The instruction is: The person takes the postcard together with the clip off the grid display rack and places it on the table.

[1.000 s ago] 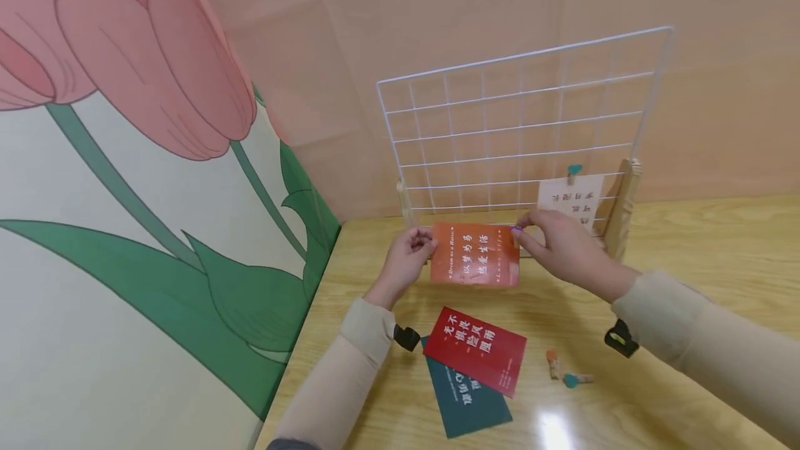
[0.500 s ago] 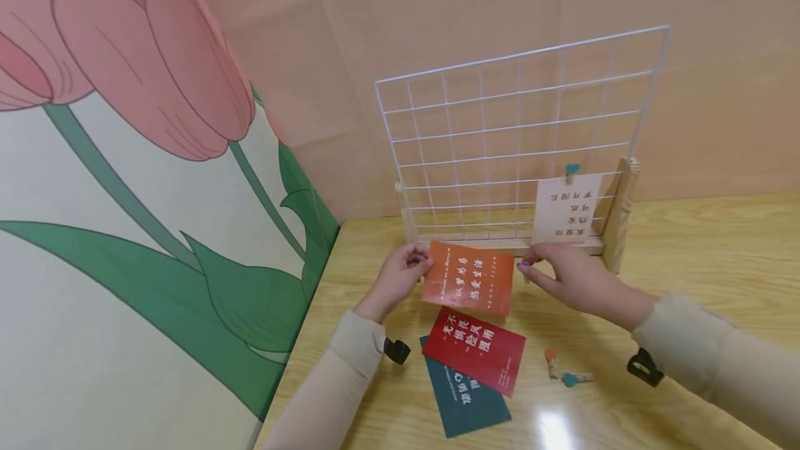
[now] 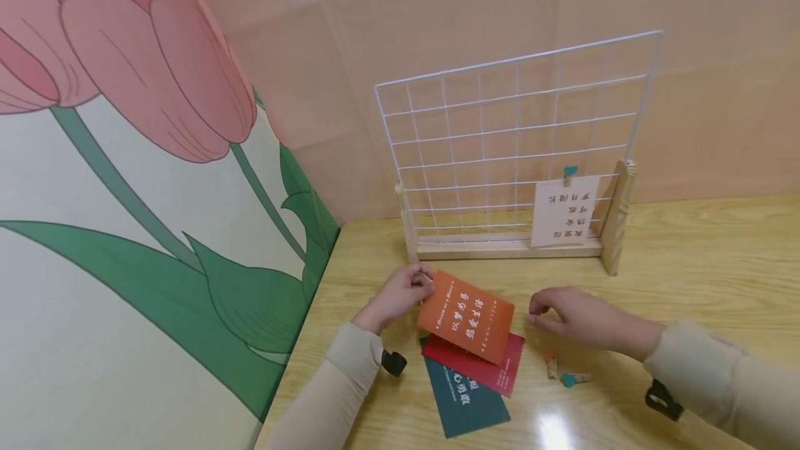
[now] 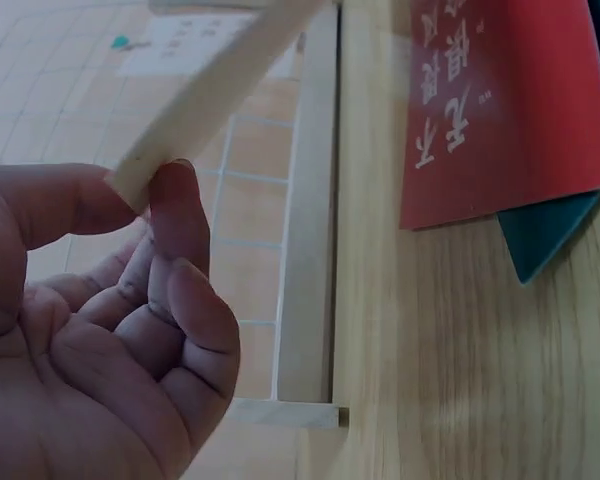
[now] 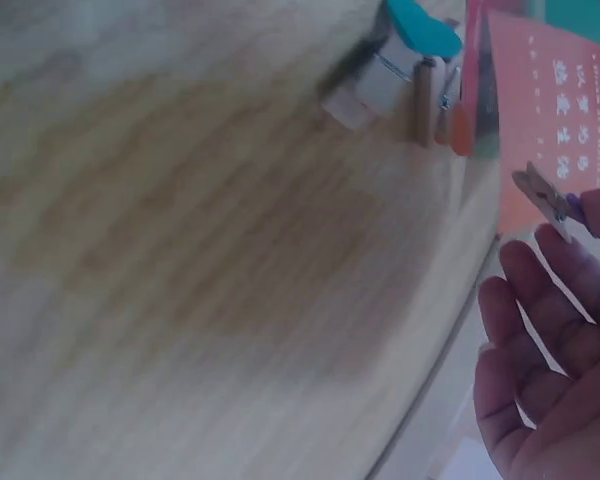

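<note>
My left hand [image 3: 400, 294] pinches the left corner of an orange card [image 3: 465, 318] with white lettering. The card is tilted above a red card [image 3: 511, 368], which overlaps a dark green card [image 3: 471, 410] on the table. In the left wrist view, thumb and index finger meet on the card's pale edge. My right hand [image 3: 581, 318] is apart from the orange card, to its right. Between its thumb and forefinger it pinches a small wooden clothespin [image 5: 547, 195] with a purple end, seen in the right wrist view; the head view hides it.
Behind the hands stands a white wire grid [image 3: 519, 58] in a wooden base [image 3: 500, 250]. A pale card [image 3: 556, 217] hangs there from a teal-heart clothespin [image 3: 570, 171]. Orange-topped [image 3: 551, 368] and teal-heart clothespins [image 3: 575, 379] lie near my right hand. A tulip-print panel [image 3: 219, 255] borders the left.
Both hands have moved back from the grid toward the near side. The orange card came down with my left hand and now partly covers the red card; my right hand has drawn away from it.
</note>
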